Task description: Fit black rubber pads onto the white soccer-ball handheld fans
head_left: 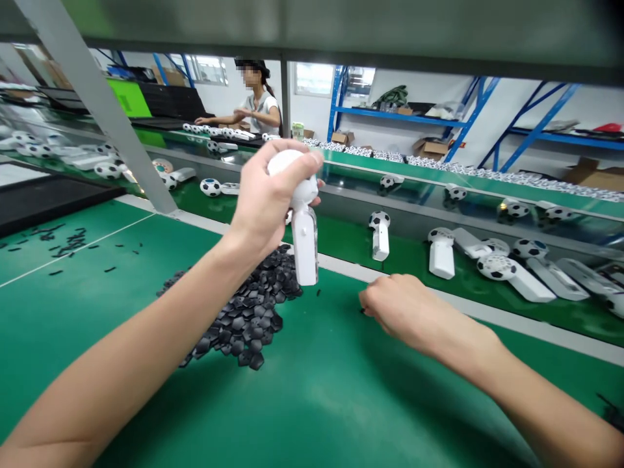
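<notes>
My left hand [266,198] is raised above the bench, shut around the round head of a white handheld device [305,244]. Its white handle points down, and the head is mostly hidden by my fingers. Beneath it lies a heap of small black pentagonal patches [244,312] on the green work mat [121,312]. My right hand [402,307] rests low on the mat to the right of the heap, with its fingertips bunched beside a tiny black piece [363,311]. Whether that piece is held, I cannot tell.
A green conveyor belt [404,244] runs behind the mat, carrying white devices with football-patterned heads [380,235]. Loose black bits [65,244] lie at the mat's left. A co-worker [260,107] handles items beyond a grey post [92,97]. Blue shelving [390,112] stands behind.
</notes>
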The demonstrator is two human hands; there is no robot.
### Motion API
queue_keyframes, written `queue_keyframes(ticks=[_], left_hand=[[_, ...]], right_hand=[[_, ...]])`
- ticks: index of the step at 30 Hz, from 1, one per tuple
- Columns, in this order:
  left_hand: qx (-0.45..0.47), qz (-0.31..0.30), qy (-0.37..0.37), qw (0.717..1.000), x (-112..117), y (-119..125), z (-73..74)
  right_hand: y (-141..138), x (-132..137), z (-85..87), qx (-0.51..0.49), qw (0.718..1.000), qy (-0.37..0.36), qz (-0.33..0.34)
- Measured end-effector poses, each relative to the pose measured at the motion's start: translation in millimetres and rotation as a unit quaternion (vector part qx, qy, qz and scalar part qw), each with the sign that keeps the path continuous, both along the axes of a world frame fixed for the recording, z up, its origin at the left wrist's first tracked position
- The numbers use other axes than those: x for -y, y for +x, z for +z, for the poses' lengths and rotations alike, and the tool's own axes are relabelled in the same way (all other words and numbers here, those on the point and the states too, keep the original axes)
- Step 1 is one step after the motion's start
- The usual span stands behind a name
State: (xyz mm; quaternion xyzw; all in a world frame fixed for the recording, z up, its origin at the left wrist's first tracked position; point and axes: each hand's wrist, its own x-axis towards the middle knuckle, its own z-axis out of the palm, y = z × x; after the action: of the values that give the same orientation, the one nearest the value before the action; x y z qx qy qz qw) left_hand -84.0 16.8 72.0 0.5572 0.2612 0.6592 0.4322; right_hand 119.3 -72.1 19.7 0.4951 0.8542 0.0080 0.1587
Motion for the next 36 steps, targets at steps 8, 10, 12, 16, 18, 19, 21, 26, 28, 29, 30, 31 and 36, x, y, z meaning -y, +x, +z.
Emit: queue_keyframes(ticks=[8,10,12,16,18,19,21,26,28,29,30,31,36], left_hand=[[-0.034,-0.064,-0.107,0.992,21.8,43.1,-54.5],[-0.050,-0.083,-0.116,0.989,24.3,44.1,-59.3],[-0.083,-0.106,-0.110,0.985,25.7,43.6,-59.2],[-0.161,-0.153,-0.092,0.971,28.5,42.5,-56.1],[-0.166,-0.153,-0.069,0.972,31.1,42.5,-58.8],[-0.162,-0.148,-0.058,0.974,32.6,42.5,-61.2],[-0.152,-0.130,-0.036,0.979,35.9,42.5,-66.8],[-0.146,-0.014,0.078,0.986,42.4,42.3,-70.7],[-0.157,0.035,0.141,0.977,44.3,41.2,-69.1],[-0.162,0.052,0.175,0.970,45.0,40.3,-68.6],[-0.167,0.062,0.211,0.961,45.4,39.1,-68.6],[-0.175,0.068,0.243,0.952,45.7,37.7,-68.9],[-0.222,0.093,0.322,0.916,43.7,31.8,-72.5]], right_hand=[[15.8,4.5,-5.8,-0.131,0.991,-0.004,0.009],[28.2,-0.8,1.1,-0.254,0.967,0.030,0.001],[40.2,-2.6,8.7,-0.397,0.916,0.057,-0.019],[47.5,0.2,15.8,-0.623,0.779,0.015,-0.065],[42.9,1.0,15.0,-0.693,0.716,-0.031,-0.079],[39.9,0.9,14.6,-0.721,0.686,-0.050,-0.084],[34.3,0.6,14.9,-0.759,0.638,-0.083,-0.100],[28.9,4.5,22.5,-0.786,0.583,-0.149,-0.140],[27.7,8.0,24.3,-0.792,0.565,-0.187,-0.137],[26.6,9.7,24.4,-0.796,0.554,-0.206,-0.132],[25.4,11.3,24.0,-0.801,0.542,-0.221,-0.126],[23.9,12.7,23.4,-0.805,0.532,-0.232,-0.123],[17.3,15.7,20.6,-0.812,0.510,-0.236,-0.158]])
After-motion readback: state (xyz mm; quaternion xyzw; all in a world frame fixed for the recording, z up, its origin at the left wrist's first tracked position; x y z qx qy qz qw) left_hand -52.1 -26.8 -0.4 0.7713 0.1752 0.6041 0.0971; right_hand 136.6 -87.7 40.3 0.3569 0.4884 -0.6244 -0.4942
